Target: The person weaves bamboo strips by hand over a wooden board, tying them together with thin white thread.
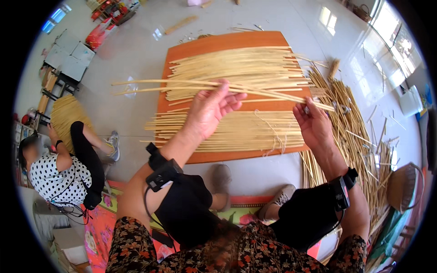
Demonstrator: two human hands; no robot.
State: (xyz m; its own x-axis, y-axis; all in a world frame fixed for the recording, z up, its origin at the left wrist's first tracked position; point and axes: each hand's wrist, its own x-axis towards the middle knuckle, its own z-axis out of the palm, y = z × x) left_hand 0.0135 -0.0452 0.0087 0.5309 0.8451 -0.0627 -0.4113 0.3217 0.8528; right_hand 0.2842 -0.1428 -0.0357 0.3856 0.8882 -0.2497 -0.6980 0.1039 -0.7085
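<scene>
A few long, thin, pale yellow stalks (268,92) stretch across in front of me above an orange-brown table (218,45). My left hand (210,108) pinches them near their middle between thumb and forefinger, its other fingers loosely curled. At their right ends, my right hand (315,122) is closed on them with its fingertips. The stalks cross at a slight angle and spread apart toward the left. Below them on the table lie two rows of similar stalks, a far row (227,61) and a near row (241,129). A loose pale string (275,136) lies over the near row.
A large pile of stalks (353,123) covers the floor right of the table, beside a wicker basket (404,187) and a white bucket (410,101). At the left sits another person (61,170) with a bundle of stalks (70,116). Scraps litter the floor beyond the table.
</scene>
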